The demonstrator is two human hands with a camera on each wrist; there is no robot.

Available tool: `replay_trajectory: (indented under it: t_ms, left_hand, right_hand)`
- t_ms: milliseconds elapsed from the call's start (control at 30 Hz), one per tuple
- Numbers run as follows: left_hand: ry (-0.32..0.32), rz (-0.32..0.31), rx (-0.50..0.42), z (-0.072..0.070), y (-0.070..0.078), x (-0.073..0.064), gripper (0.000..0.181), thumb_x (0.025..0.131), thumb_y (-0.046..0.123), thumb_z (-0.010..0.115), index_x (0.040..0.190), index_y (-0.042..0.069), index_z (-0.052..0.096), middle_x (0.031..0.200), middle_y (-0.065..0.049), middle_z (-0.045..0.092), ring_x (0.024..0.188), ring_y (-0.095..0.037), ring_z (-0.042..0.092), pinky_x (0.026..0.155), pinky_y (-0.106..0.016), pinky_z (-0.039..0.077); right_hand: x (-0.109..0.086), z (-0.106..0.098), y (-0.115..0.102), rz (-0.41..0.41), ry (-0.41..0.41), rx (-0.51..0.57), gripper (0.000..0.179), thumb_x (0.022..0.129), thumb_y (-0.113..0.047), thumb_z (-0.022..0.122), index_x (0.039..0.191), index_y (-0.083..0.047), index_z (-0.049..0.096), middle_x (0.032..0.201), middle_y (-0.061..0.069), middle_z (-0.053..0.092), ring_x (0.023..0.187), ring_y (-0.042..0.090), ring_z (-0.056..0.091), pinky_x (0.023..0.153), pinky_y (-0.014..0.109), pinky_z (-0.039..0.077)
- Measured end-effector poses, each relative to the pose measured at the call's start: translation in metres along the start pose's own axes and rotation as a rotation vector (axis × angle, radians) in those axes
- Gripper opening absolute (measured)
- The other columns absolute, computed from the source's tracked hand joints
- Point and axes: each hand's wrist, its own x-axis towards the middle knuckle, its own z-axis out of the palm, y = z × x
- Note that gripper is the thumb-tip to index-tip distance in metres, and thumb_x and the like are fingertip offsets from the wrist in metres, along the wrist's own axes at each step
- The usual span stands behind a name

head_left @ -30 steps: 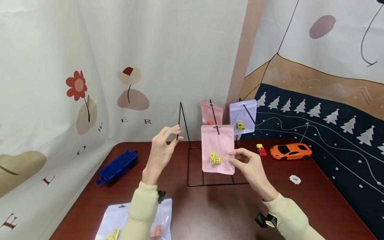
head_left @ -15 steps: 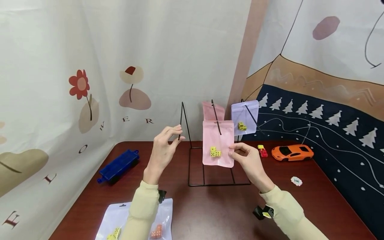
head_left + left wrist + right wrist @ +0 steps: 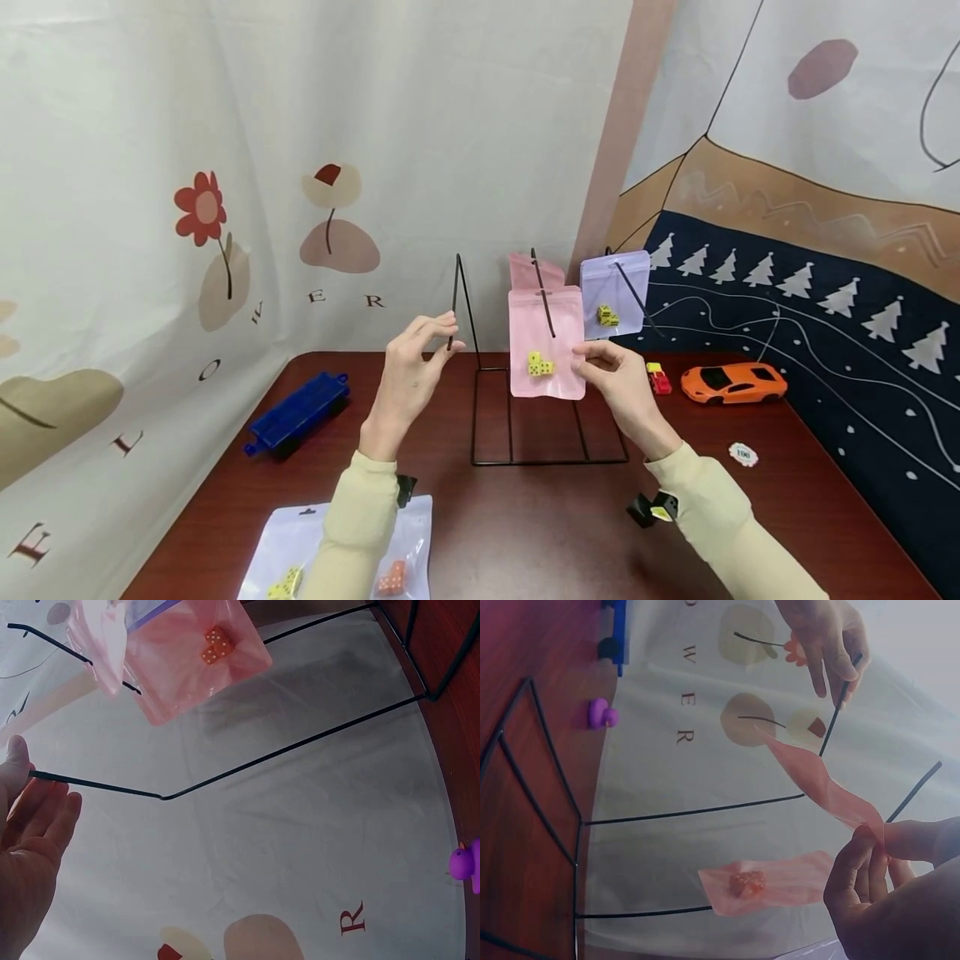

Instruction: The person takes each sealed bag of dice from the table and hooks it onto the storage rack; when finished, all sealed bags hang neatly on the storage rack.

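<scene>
At the far left we have a blue plastic toy tray (image 3: 296,414) on the dark red-brown table (image 3: 517,542), and nearer to us a pale lilac plastic bag (image 3: 285,537), half covered by the left sleeve (image 3: 356,517); we can't tell whether that is one bag or two. Up to the left hand (image 3: 408,387), and we see thumb and fingers pinching the end of the left prong (image 3: 455,287) of the black wire rack (image 3: 473,417)! Just right of it, centre stage, there's the pink plastic pouch with yellow dice (image 3: 567,337), long axis running up and down, the middle prong (image 3: 548,317) apparently passing through its top slot. Here's what it all turns on, we reckon: that pouch lies to the left of the right hand (image 3: 618,383), which pinches its right edge, so the right hand is the nearer one, touching it, while the left stands apart. Behind, on the same prong, hangs a second pink pouch (image 3: 520,271). Further right, a lilac plastic pouch (image 3: 596,287) hangs from the right prong (image 3: 637,295), and beyond we pick out a red-and-yellow toy car (image 3: 660,381), an orange toy sports car (image 3: 733,383) and a round white chip (image 3: 742,454)
</scene>
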Motion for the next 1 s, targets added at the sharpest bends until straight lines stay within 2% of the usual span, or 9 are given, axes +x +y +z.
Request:
replay_trajectory:
  t_ms: [267, 533, 767, 1000]
  left_hand:
    - [0.003, 0.000, 0.006, 0.000, 0.000, -0.001, 0.022, 0.076, 0.000, 0.076, 0.097, 0.001, 0.069, 0.103, -0.014, 0.064, 0.107, -0.020, 0.061, 0.092, -0.023, 0.048]
    - [-0.003, 0.006, 0.001, 0.000, 0.000, 0.001, 0.021, 0.077, 0.000, 0.075, 0.097, 0.001, 0.069, 0.105, -0.013, 0.064, 0.107, -0.020, 0.061, 0.092, -0.024, 0.048]
    - [-0.006, -0.001, -0.011, 0.000, 0.000, 0.002, 0.021, 0.078, 0.002, 0.075, 0.098, 0.002, 0.069, 0.104, -0.014, 0.064, 0.108, -0.020, 0.061, 0.093, -0.025, 0.048]
    - [-0.007, -0.009, -0.015, 0.000, 0.000, 0.001, 0.021, 0.078, 0.002, 0.075, 0.097, 0.002, 0.069, 0.105, -0.013, 0.064, 0.108, -0.020, 0.060, 0.093, -0.025, 0.048]
  right_hand:
    - [0.011, 0.004, -0.002, 0.016, 0.012, -0.026, 0.026, 0.087, 0.002, 0.065, 0.108, 0.016, 0.060, 0.093, 0.003, 0.063, 0.077, 0.009, 0.057, 0.068, 0.019, 0.051]
    - [0.019, 0.007, -0.002, 0.036, 0.040, -0.029, 0.026, 0.086, 0.003, 0.064, 0.110, 0.014, 0.061, 0.087, 0.005, 0.063, 0.073, 0.008, 0.055, 0.061, 0.017, 0.048]
    - [0.025, 0.008, -0.002, 0.036, 0.054, -0.021, 0.027, 0.086, 0.001, 0.065, 0.110, 0.013, 0.062, 0.087, 0.003, 0.061, 0.073, 0.008, 0.055, 0.063, 0.018, 0.050]
    - [0.032, 0.012, -0.003, 0.047, 0.051, -0.003, 0.028, 0.088, 0.004, 0.062, 0.113, 0.015, 0.058, 0.097, 0.007, 0.059, 0.077, 0.007, 0.057, 0.065, 0.018, 0.053]
